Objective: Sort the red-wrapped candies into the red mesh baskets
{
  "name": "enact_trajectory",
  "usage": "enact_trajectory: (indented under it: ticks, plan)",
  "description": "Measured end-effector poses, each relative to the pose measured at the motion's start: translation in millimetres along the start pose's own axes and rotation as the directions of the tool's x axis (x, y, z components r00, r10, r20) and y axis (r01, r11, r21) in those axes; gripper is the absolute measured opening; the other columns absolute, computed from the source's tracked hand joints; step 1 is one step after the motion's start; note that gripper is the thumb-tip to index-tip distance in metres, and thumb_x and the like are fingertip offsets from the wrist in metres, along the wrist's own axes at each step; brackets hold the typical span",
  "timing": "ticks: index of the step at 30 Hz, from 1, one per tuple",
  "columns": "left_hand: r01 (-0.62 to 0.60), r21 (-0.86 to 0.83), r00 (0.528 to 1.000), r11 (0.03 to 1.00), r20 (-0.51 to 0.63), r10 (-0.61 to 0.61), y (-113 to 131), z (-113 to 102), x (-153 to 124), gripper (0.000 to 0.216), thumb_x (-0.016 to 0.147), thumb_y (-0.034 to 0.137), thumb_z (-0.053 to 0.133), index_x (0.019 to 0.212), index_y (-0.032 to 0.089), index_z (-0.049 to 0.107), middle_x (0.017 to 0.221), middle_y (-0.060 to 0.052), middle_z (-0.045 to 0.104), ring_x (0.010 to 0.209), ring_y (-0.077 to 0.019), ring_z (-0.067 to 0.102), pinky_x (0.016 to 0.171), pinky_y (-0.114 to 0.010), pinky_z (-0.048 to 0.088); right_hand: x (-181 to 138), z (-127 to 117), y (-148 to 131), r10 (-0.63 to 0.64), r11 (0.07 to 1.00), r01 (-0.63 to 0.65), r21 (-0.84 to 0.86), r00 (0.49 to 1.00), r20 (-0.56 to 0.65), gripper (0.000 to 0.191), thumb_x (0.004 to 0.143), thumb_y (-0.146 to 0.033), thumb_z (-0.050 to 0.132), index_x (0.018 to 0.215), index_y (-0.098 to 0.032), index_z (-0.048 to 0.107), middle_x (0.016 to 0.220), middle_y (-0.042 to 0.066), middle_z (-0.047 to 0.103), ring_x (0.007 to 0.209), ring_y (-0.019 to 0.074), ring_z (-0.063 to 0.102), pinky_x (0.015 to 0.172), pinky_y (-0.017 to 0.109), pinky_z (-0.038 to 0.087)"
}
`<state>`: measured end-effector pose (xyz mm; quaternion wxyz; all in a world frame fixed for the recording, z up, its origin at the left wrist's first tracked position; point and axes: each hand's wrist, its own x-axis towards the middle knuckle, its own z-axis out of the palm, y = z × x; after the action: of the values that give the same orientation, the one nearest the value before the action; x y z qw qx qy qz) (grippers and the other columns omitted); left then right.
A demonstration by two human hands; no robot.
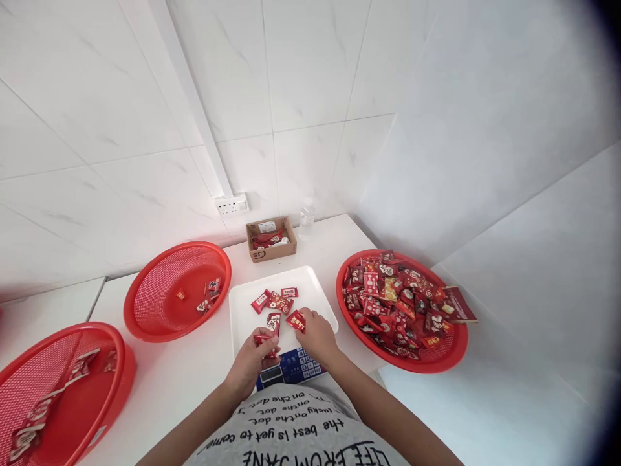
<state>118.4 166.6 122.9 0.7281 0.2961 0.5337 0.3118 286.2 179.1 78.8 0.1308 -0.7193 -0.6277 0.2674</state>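
A digital scale with a white tray (315, 291) and a blue keypad (291, 366) stands right in front of me. Several red wrapped snack packets (280, 302) lie loose on the tray. My left hand (253, 359) is closed around red snack packets (264, 343) at the tray's near edge, just over the keypad. With its fingers my right hand (316, 335) grips a red and gold snack packet (295, 321) above the tray. The palm sides of both hands are hidden.
A red basket (343, 304) heaped with packets stands on the right. Two red baskets, one farther (145, 291) and one nearer (127, 382), hold a few packets on the left. Behind the scale are a cardboard box (272, 251) and a clear bottle (306, 219), near the wall socket (231, 204).
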Motion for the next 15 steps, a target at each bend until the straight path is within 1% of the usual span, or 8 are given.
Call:
enact_trajectory:
  ticks: [3,5,7,10,12,13,15]
  plan:
    - [0.032,0.063,0.999,0.998,-0.011,-0.031,0,2,3,0.038,0.06,0.041,0.074,0.082,0.02,0.052,0.06,0.005,0.054,0.059,-0.0107,0.054,0.055,-0.021,0.045,-13,-5,2,-0.034,0.963,0.047,0.266,0.998,-0.053,0.042,0.071,-0.022,0.055,0.113,-0.021,0.048,0.105,0.008,0.058,0.096,0.0229,0.053,0.079,0.031,0.038]
    - [0.032,0.085,0.999,0.996,-0.013,-0.031,-1,4,5,0.043,0.059,0.043,0.074,0.09,0.019,0.055,0.063,0.003,0.056,0.062,-0.0119,0.055,0.057,-0.023,0.046,-24,-7,-1,-0.06,0.915,0.097,0.393,0.993,-0.106,0.046,0.069,-0.022,0.057,0.114,-0.021,0.048,0.106,0.008,0.058,0.097,0.0226,0.053,0.082,0.033,0.039]
    - [0.012,0.07,1.0,0.997,-0.021,-0.01,-1,6,7,0.046,0.061,0.044,0.073,0.095,0.018,0.058,0.07,0.001,0.059,0.068,-0.0124,0.056,0.061,-0.024,0.047,-34,-8,-5,-0.084,0.877,0.138,0.461,0.987,-0.136,0.048,0.068,-0.022,0.058,0.115,-0.021,0.049,0.104,0.007,0.058,0.095,0.0225,0.053,0.083,0.034,0.04]
    - [-0.005,0.057,1.0,0.998,-0.006,0.006,2,7,10,0.041,0.062,0.044,0.072,0.088,0.015,0.062,0.073,-0.001,0.061,0.071,-0.0129,0.057,0.067,-0.026,0.048,-44,-9,-9,-0.1,0.837,0.162,0.523,0.984,-0.145,0.049,0.067,-0.021,0.06,0.115,-0.021,0.051,0.103,0.007,0.057,0.095,0.0219,0.052,0.084,0.035,0.041]
    - [-0.011,0.074,1.0,0.997,0.02,0.009,5,8,10,0.038,0.061,0.043,0.073,0.083,0.014,0.064,0.074,-0.003,0.064,0.073,-0.0143,0.058,0.069,-0.027,0.047,-47,-10,-10,-0.068,0.792,0.129,0.597,0.99,-0.124,0.051,0.065,-0.021,0.062,0.115,-0.022,0.051,0.102,0.005,0.057,0.092,0.0206,0.053,0.083,0.034,0.041]
    - [-0.013,0.086,1.0,0.996,0.024,0.011,7,8,10,0.037,0.061,0.042,0.073,0.082,0.014,0.064,0.075,-0.004,0.065,0.074,-0.015,0.059,0.07,-0.027,0.047,-47,-11,-10,-0.038,0.75,0.092,0.655,0.995,-0.096,0.051,0.065,-0.023,0.063,0.114,-0.023,0.052,0.1,0.005,0.057,0.09,0.0196,0.053,0.081,0.034,0.042]
    - [-0.023,0.101,1.0,0.995,0.023,0.02,11,9,9,0.035,0.061,0.042,0.073,0.082,0.014,0.065,0.078,-0.005,0.067,0.075,-0.0158,0.059,0.07,-0.027,0.047,-46,-14,-9,-0.004,0.622,-0.006,0.783,1.0,0.011,0.046,0.067,-0.03,0.063,0.111,-0.022,0.053,0.095,0.004,0.059,0.085,0.0179,0.055,0.076,0.032,0.044]
